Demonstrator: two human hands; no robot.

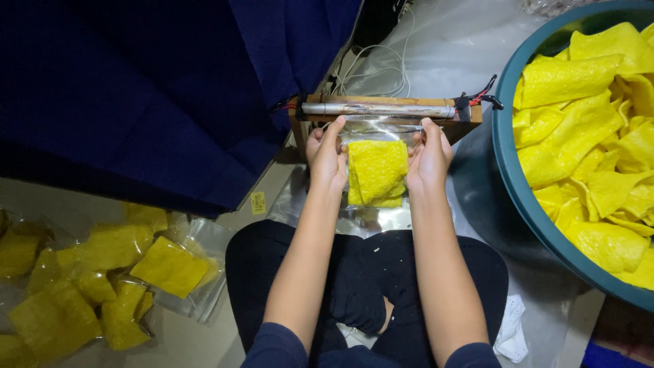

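Pinching a clear bag of yellow crackers (377, 172), left hand (327, 158) and right hand (428, 158) grip its sides.

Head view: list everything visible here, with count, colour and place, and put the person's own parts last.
clear bag of yellow crackers: one, yellow, centre, held at both sides, its open top at the sealer
sealer: one, wooden frame with metal bar, top centre
basin: one, teal, right, full of yellow crackers
sealed cracker bags: several, yellow, floor at lower left
cloth: one, dark blue, upper left
cables: a few, white, behind the sealer
left hand: grips the bag's left edge
right hand: grips the bag's right edge
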